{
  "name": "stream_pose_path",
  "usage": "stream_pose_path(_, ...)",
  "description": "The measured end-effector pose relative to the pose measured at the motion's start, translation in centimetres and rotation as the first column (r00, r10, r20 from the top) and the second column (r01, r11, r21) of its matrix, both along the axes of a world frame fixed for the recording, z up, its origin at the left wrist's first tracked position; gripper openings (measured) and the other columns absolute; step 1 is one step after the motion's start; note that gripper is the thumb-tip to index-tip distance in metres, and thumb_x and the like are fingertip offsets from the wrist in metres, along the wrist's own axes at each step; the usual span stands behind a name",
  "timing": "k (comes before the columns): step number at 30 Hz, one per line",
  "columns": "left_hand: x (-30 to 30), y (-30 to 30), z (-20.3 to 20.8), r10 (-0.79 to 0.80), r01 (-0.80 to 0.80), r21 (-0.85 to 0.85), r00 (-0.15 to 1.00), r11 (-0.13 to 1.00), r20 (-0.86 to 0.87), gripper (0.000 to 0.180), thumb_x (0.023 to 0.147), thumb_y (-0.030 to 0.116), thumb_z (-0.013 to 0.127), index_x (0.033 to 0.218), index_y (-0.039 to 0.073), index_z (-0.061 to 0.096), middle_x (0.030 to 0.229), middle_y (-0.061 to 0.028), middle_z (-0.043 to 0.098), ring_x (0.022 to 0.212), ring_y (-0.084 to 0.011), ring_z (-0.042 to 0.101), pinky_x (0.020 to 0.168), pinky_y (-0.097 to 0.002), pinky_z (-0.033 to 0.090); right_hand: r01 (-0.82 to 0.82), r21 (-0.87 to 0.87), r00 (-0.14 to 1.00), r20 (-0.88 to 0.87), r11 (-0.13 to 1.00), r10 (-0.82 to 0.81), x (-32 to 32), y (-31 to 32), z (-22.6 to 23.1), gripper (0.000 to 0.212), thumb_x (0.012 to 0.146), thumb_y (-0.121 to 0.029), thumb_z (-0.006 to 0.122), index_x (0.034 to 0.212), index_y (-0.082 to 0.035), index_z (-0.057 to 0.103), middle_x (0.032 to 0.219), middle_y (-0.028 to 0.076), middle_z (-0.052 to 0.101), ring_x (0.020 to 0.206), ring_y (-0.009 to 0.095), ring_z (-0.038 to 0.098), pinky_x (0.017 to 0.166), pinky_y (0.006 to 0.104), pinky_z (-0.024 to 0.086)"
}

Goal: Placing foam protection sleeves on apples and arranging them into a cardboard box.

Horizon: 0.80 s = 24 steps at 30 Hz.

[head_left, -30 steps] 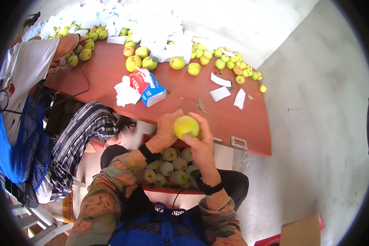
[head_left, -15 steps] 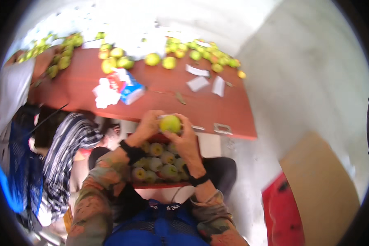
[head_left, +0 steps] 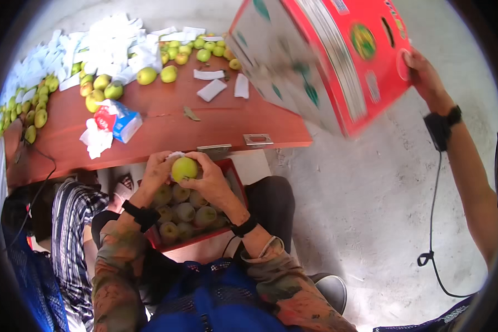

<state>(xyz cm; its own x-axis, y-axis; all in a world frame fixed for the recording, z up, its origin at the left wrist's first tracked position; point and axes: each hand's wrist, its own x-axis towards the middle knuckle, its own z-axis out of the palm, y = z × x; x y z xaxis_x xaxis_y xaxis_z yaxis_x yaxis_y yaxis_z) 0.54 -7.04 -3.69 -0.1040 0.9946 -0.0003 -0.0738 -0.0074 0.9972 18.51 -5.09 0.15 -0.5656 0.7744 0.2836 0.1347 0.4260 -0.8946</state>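
Observation:
Between my two hands is a yellow-green apple [head_left: 184, 169], held above the red box. My left hand [head_left: 158, 172] is closed at the apple's left side, with a bit of white wrapping [head_left: 176, 155] showing at the top between the hands. On the other side my right hand [head_left: 211, 181] grips the apple, thumb across its lower front. Below them a red box [head_left: 239, 185] sits between my knees, holding several apples [head_left: 183, 212] in pale foam net sleeves. My wrists and forearms hide part of the box.
Loose apples [head_left: 146, 76] and a pile of white sleeves [head_left: 113, 47] lie along the reddish table [head_left: 166, 124]. A blue-and-red packet [head_left: 126, 125] rests near its front. At right, another person's hand [head_left: 426, 74] holds a red carton [head_left: 365, 72] by the table's end. Someone in striped cloth [head_left: 74, 221] sits left.
The red carton has risen from the lower right to the upper right, in another person's hand. My view has shifted, so table and hands appear further left. Both my hands still hold the apple.

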Motion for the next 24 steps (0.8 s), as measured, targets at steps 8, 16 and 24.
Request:
stream_pose_path(8,0.0,-2.5,0.7,0.344,-0.128,0.364,0.703,0.922,-0.623,0.015,0.078,0.011,0.062,0.092,0.009,0.066,0.082,-0.0146,0.067,0.079,-0.0351,0.065,0.071,-0.0427,0.052,0.047,0.101,0.985,0.159,0.994,-0.063,-0.3,-1.8,-0.8,0.059,0.065,-0.012,0.077,0.119,-0.004,0.054,0.116,0.013,0.055,0.108,0.027,0.054,0.093,0.0355,0.044)
stream_pose_path(16,0.8,-3.6,0.1,0.334,-0.154,0.312,0.646,0.938,-0.686,0.012,0.086,0.017,0.058,0.091,0.008,0.063,0.089,-0.0145,0.061,0.085,-0.0370,0.060,0.072,-0.0458,0.048,0.194,0.182,0.971,0.107,0.964,-0.216,-0.8,-1.9,-2.4,0.064,0.062,-0.005,0.078,0.121,-0.005,0.053,0.115,0.010,0.054,0.107,0.025,0.055,0.092,0.0347,0.045)
stream_pose_path(24,2.1,-4.1,0.7,0.383,-0.153,0.419,0.745,0.895,-0.545,0.011,0.087,0.014,0.060,0.091,0.004,0.062,0.086,-0.0140,0.055,0.079,-0.0346,0.058,0.069,-0.0397,0.046,0.228,0.057,0.973,0.010,0.972,-0.229,-0.4,-1.9,-3.1,0.071,0.058,-0.006,0.080,0.123,-0.004,0.051,0.116,0.012,0.052,0.108,0.026,0.053,0.093,0.0353,0.046)
